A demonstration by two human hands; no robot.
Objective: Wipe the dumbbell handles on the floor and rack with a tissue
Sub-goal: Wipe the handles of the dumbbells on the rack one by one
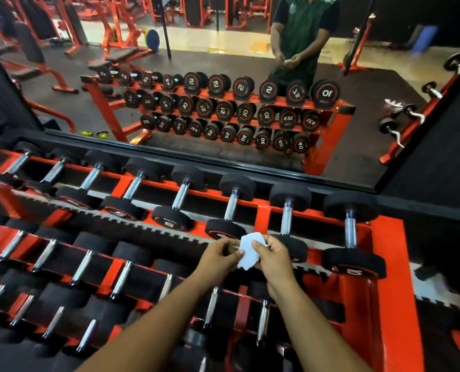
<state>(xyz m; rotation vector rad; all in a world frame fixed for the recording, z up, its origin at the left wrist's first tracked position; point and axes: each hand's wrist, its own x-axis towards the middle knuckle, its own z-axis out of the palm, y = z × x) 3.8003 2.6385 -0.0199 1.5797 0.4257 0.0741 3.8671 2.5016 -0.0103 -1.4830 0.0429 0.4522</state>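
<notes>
A white tissue [246,253] is pinched between my left hand [221,257] and my right hand [273,257], just in front of the top tier of a red three-tier dumbbell rack [387,264]. Black dumbbells with chrome handles fill every tier. The nearest top-tier handles are one [231,204] just above my left hand and one [286,217] above my right hand. A further handle [350,229] lies to the right. My hands hover over the rack and touch no dumbbell.
A large wall mirror [223,76] stands behind the rack and reflects the rack, benches and a person in a green shirt. Curl bars [400,122] show in the reflection at right. Black rubber floor lies to the right of the rack.
</notes>
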